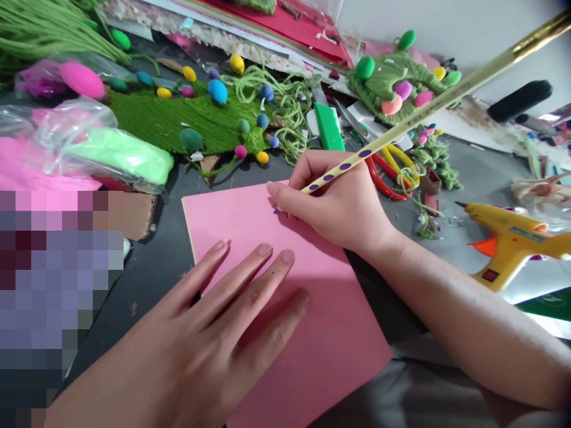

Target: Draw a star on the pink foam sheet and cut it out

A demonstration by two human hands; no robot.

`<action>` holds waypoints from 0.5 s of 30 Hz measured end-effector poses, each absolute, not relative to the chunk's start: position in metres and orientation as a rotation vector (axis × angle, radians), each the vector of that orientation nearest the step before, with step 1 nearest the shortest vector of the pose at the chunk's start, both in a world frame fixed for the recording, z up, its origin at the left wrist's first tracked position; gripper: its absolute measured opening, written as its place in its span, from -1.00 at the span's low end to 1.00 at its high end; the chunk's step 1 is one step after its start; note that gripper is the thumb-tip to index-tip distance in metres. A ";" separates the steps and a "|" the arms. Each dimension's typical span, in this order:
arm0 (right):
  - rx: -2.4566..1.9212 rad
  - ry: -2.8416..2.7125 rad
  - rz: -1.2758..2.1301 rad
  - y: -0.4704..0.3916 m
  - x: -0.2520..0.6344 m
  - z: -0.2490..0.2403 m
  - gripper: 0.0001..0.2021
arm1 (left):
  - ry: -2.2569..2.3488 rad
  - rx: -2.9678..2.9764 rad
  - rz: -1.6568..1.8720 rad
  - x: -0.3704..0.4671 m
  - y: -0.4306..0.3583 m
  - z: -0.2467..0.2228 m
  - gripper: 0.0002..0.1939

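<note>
A sheet of pink paper (pixel 352 315) lies at an angle in front of me, with a pale yellow edge showing along its left side. Across its left part my left hand (pixel 223 333) rests with fingers spread, touching the sheet. My right hand (pixel 330 202) is closed around a pale yellow pencil (pixel 383 137) with purple dots. The pencil slants up to the right, ending in a gold band. Its tip is at the upper part of the paper, mostly behind my fingers, so I cannot tell whether any line is drawn.
Green yarn work with coloured balls (pixel 169 119) lies behind the paper. To the right are red-handled scissors (pixel 388 184), a yellow glue gun (pixel 508 238) and a green comb (pixel 329 128). Bagged light green clay-like material (pixel 120 154) sits at left, above a piece of cardboard (pixel 138 217).
</note>
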State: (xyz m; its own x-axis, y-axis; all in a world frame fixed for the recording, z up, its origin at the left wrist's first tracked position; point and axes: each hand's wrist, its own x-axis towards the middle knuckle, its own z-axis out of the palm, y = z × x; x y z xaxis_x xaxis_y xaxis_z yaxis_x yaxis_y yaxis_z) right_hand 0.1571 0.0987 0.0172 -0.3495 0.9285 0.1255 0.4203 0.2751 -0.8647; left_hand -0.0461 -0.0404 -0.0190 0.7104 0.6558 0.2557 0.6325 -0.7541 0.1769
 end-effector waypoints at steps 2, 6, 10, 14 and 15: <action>-1.221 -1.903 0.995 0.099 0.157 0.017 -0.69 | 1.071 2.833 0.463 -0.046 -0.040 -0.019 -0.31; -1.224 -1.874 1.012 0.099 0.157 0.017 -0.65 | 1.078 2.843 0.444 -0.046 -0.040 -0.017 -0.29; -1.217 -1.801 1.063 0.098 0.156 0.017 -0.67 | 1.074 2.831 0.438 -0.045 -0.040 -0.017 -0.30; -1.221 -1.799 1.058 0.098 0.155 0.015 -0.68 | 1.083 2.822 0.453 -0.045 -0.040 -0.018 -0.30; -1.221 -1.807 1.052 0.098 0.155 0.015 -0.69 | 1.080 2.822 0.447 -0.045 -0.040 -0.018 -0.30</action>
